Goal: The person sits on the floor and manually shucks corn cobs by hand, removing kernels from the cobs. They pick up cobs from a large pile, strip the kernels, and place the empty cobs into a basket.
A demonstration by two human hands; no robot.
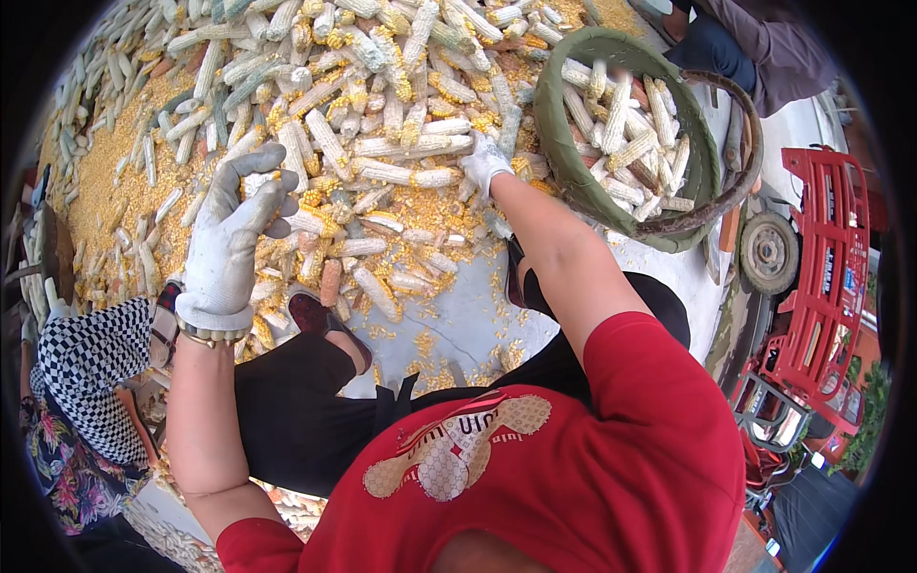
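Note:
My left hand (pixel 240 222), in a white glove with grey fingertips, is raised over the heap with its fingers curled. A whitish bit shows between thumb and fingers; whether it is held or lies behind, I cannot tell. My right hand (pixel 486 163), also gloved, reaches into the heap at the right end of a pale, mostly stripped corn cob (pixel 412 146). Its fingertips are partly hidden, so its grip is unclear. Around both hands lie corn cobs (pixel 329 143), many with patches of yellow kernels. Loose kernels (pixel 423 208) are scattered among them.
A green-lined basket (pixel 573 165) with a thick brown handle (pixel 752 143) holds stripped cobs (pixel 634 140) at right. Another person (pixel 759 50) sits beyond it. At left is a person in checkered cloth (pixel 97 372). A red cargo vehicle (pixel 817 279) stands far right.

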